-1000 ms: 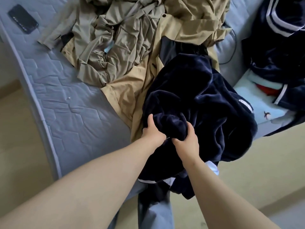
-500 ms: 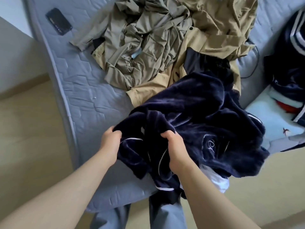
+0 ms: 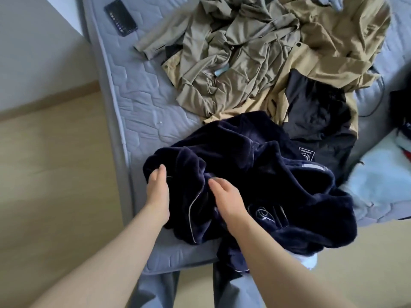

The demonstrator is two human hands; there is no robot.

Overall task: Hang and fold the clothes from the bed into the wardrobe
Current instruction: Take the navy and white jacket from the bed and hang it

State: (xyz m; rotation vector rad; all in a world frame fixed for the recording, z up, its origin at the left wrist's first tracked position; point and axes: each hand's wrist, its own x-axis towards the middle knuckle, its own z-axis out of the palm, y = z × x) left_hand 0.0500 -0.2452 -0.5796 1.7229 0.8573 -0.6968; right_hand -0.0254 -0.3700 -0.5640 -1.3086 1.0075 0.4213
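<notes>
Half a second before, both hands clutched bunched folds of the dark navy plush garment with thin pale piping (image 3: 255, 174) and held it lifted. Now it lay in a loose heap on the near corner of the grey quilted bed (image 3: 138, 103), with one part hanging over the edge. I judge that it was put down to be spread out, so the folding itself was not yet begun.

The left hand (image 3: 158, 192) had released its fist. Its fingers (image 3: 161, 172) were straight against the left edge of the heap; I cannot tell if the tips went under the cloth. The right hand (image 3: 226, 196) rested on the middle of the garment, its fingers (image 3: 213, 184) nearly straight, a little spread, gripping nothing.

Farther back lay a thin black garment (image 3: 315, 112), then a crumpled olive garment (image 3: 233, 52) and a tan jacket (image 3: 333, 41), both apart from the hands. A black phone (image 3: 121, 17) lay at the far edge.
</notes>
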